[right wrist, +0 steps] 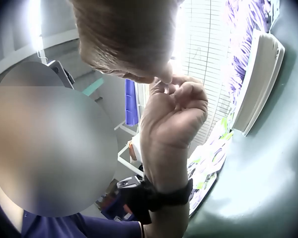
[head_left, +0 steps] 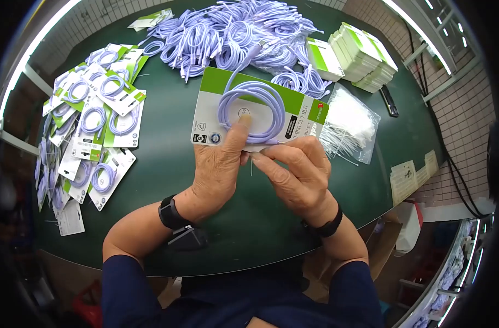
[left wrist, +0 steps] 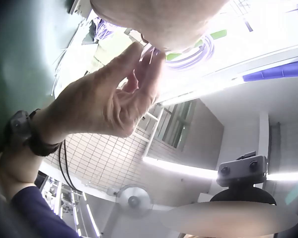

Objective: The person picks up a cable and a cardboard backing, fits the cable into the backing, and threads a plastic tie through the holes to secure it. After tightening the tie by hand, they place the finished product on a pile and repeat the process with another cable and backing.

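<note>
My left hand (head_left: 219, 169) holds a green-and-white packaging card (head_left: 210, 82) printed with USB-C text. Its thumb presses on the front, over a coiled lilac USB cable (head_left: 223, 112). One cable end rises past the card's top edge. At the card's lower edge, my right hand (head_left: 301, 175) pinches a thin white cable tie (head_left: 251, 168) between thumb and forefinger; the strand hangs below the fingertips. Both hands meet closely in the wrist views, where the right hand (left wrist: 114, 96) shows bent fingers and the left hand (right wrist: 171, 119) is curled. The card's back is hidden.
Carded cables (head_left: 93, 117) lie heaped at the left. A large pile of loose lilac cables (head_left: 233, 33) covers the back. Stacked cards (head_left: 359, 52) stand at the back right, beside a clear bag of white ties (head_left: 350, 123). A black object (head_left: 389, 101) and paper sheets (head_left: 413, 177) lie rightward.
</note>
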### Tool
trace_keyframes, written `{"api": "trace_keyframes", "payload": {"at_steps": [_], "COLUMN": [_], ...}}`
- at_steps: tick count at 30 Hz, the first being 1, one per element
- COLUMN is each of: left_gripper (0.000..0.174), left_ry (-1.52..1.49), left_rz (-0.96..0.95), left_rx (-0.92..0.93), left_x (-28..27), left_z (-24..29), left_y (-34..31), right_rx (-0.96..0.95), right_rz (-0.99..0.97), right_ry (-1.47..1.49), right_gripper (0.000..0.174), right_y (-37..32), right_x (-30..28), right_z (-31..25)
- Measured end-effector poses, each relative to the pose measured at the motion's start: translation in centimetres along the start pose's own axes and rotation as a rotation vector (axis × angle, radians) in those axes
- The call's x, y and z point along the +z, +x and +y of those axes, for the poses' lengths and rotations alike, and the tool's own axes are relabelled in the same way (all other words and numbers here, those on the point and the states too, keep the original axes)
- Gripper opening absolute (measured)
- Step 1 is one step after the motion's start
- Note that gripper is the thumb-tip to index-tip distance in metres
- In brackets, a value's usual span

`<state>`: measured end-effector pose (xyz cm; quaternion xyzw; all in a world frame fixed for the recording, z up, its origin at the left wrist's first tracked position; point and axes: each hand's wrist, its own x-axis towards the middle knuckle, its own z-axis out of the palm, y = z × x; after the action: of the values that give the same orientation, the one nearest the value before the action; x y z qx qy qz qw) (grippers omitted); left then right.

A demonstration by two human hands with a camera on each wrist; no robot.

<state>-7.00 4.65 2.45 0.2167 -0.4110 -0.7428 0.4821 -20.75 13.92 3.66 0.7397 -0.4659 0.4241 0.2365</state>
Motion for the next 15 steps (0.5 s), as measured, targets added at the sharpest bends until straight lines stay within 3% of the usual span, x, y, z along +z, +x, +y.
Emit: {"api": "trace_keyframes", "payload": {"at_steps": [8,15], "left_gripper": [0.023,0.028], "left_ry": [-0.038,0.02], "left_rz": [-0.005,-0.008], "left_rx": [0.008,0.158], "left_x": [1.2,0.5], "left_z": [-1.3,-3.0], "left_y": [-0.3,0.5], "right_rx": [-0.011,-0.013], "right_rz": [0.018,0.046], "right_ry": [-0.175,-0.091], "right_gripper": [0.029,0.026], "right_y": [-0.8,-1.1], "right_x": [0.2,0.7], "right_z": [0.7,0.3]}}
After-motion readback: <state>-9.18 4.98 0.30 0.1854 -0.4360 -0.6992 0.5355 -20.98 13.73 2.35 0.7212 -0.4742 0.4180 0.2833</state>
